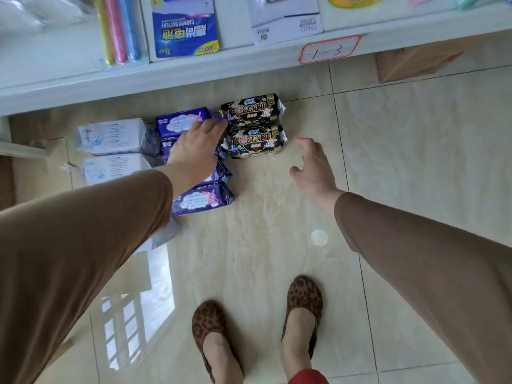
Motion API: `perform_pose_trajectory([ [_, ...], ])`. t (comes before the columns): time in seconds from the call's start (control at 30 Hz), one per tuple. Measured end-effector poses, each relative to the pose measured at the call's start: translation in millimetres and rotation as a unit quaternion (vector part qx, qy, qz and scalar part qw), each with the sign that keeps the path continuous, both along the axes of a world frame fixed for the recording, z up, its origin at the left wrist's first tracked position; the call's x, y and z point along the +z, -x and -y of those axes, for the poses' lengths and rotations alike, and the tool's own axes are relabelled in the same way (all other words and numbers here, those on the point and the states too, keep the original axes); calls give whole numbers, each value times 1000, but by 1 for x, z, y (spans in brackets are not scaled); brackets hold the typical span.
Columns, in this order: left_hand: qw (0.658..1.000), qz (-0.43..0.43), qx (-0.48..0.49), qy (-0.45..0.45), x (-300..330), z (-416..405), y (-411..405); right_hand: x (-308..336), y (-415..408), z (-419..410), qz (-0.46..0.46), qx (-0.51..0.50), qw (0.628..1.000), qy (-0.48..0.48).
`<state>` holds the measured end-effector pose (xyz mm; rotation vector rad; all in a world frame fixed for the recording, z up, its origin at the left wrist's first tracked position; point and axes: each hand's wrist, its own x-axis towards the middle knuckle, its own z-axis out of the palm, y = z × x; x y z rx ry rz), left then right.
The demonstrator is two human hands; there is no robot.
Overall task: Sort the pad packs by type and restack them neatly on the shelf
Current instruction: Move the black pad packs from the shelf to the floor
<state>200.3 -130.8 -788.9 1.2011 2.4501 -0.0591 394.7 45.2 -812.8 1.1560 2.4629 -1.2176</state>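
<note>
Left hand [194,151] flat, fingers straight, lying over the purple pad packs [203,199], fingertips at the top one. Right hand [314,169] open, fingers spread, holding nothing, hovering over floor tile [415,162]. On floor, left to right: white packs [113,135], purple row, two black packs [255,124], below shelf edge [194,70].
</note>
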Motion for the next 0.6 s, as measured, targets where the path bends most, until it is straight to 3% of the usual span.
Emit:
perform_pose_trajectory([
  [0.13,1000,15,7,9,62,21,-47,73,-27,11,-3,39,999,-27],
  [0.3,995,57,81,-26,166,38,-103,187,-66,29,-7,17,1000,-2],
  [0.6,987,62,88,-121,421,29,-162,442,-108,32,-13,31,998,-60],
])
